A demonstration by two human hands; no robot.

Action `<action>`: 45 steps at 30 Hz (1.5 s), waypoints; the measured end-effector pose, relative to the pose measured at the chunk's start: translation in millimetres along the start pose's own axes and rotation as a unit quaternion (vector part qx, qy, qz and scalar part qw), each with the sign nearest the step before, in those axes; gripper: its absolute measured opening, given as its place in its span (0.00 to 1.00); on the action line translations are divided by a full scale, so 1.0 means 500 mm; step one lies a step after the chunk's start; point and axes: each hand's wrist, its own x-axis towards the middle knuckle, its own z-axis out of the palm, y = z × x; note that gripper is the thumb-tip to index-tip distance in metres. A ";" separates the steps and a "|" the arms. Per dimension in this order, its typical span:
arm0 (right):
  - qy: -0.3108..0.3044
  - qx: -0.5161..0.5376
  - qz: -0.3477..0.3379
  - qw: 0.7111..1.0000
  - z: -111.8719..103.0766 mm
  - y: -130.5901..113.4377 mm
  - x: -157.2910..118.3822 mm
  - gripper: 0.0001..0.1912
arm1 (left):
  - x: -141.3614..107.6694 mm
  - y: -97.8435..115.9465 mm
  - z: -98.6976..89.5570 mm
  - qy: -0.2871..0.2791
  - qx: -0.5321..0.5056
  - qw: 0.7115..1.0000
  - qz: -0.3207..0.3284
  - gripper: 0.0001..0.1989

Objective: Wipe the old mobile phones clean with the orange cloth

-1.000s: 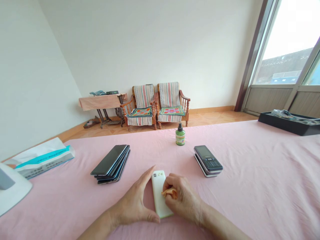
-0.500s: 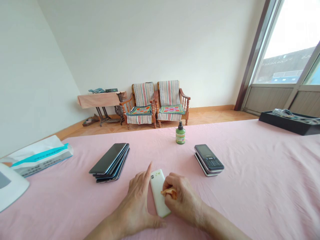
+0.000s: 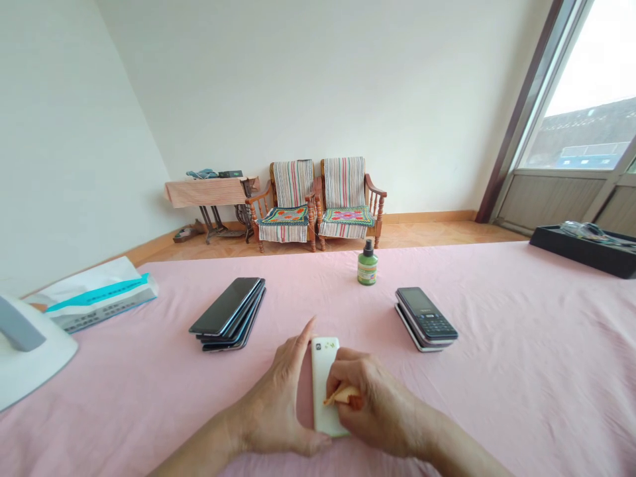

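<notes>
A white phone lies back up on the pink cloth, its camera end away from me. My left hand is spread along its left side, forefinger near the top corner and thumb at the bottom edge. My right hand is closed on an orange-tan cloth and presses it onto the phone's back, covering the lower right part. A stack of dark phones stands to the left. On the right is a smaller stack with a keypad phone on top.
Beyond the hands stands a green spray bottle. A black tray with clear items sits at the far right. At left are a tissue pack and a white-grey object. Two chairs stand past the table.
The view has shifted, so most things appear farther right. The white phone now lies straighter, and the right hand with the cloth is a little lower on it.
</notes>
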 end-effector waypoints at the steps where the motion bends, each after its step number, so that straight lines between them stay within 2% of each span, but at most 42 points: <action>1: 0.004 0.007 -0.002 1.000 0.002 0.006 0.003 0.17 | 0.001 0.000 -0.001 -0.007 0.003 1.000 0.002 0.69; 5: 0.104 -0.032 0.011 0.994 0.007 0.045 0.021 0.16 | 0.001 -0.005 -0.004 -0.027 0.021 0.999 -0.001 0.71; 7: 0.121 -0.044 0.012 0.992 0.008 0.053 0.022 0.17 | 0.001 -0.009 -0.004 -0.034 0.025 0.999 -0.005 0.71; 9: 0.103 -0.011 0.011 0.995 0.011 0.043 0.013 0.19 | 0.002 -0.010 -0.003 -0.034 0.022 0.999 -0.005 0.71; 12: 0.040 0.065 0.014 0.997 0.019 0.003 -0.013 0.21 | 0.004 -0.010 -0.003 -0.027 0.014 0.999 0.011 0.71; 16: -0.002 0.082 0.031 0.996 0.022 -0.023 -0.029 0.20 | 0.006 -0.010 -0.003 -0.026 0.021 0.999 0.033 0.70; 19: 0.020 0.044 0.019 0.999 0.016 0.006 -0.007 0.21 | 0.007 -0.011 -0.002 -0.038 0.039 0.998 0.036 0.70; 22: 0.087 -0.024 0.003 0.996 0.007 0.037 0.017 0.19 | 0.009 -0.011 -0.003 -0.046 0.049 0.997 0.036 0.71; 23: 0.090 -0.031 0.001 0.995 0.003 0.040 0.019 0.19 | 0.010 -0.010 -0.003 -0.047 0.049 0.997 0.037 0.71; 24: 0.081 -0.030 0.000 0.996 0.000 0.036 0.017 0.19 | 0.010 -0.009 -0.003 -0.046 0.048 0.997 0.038 0.71; 28: -0.034 0.042 -0.010 0.998 -0.013 -0.010 -0.015 0.20 | 0.011 -0.006 -0.004 -0.034 0.037 0.997 0.052 0.69; 30: -0.067 0.068 -0.019 0.995 -0.015 -0.024 -0.027 0.20 | 0.010 -0.005 -0.003 -0.026 0.024 0.998 0.060 0.68; 32: -0.054 0.082 -0.022 0.995 -0.013 -0.020 -0.030 0.19 | 0.009 -0.004 -0.003 -0.019 0.011 0.998 0.058 0.68; 34: -0.002 0.082 -0.007 0.997 -0.008 -0.005 -0.026 0.18 | 0.008 -0.003 -0.004 -0.019 0.005 0.999 0.050 0.68; 36: 0.024 0.076 0.012 0.997 -0.006 0.008 -0.022 0.18 | 0.007 -0.003 -0.004 -0.023 0.005 0.999 0.046 0.68; 41: -0.037 0.099 -0.004 0.994 -0.016 0.000 -0.026 0.16 | 0.008 -0.005 -0.006 -0.043 0.025 0.997 0.058 0.65; 45: -0.035 0.104 0.012 0.994 -0.020 -0.007 -0.029 0.15 | 0.011 -0.003 -0.009 -0.055 0.035 0.997 0.049 0.59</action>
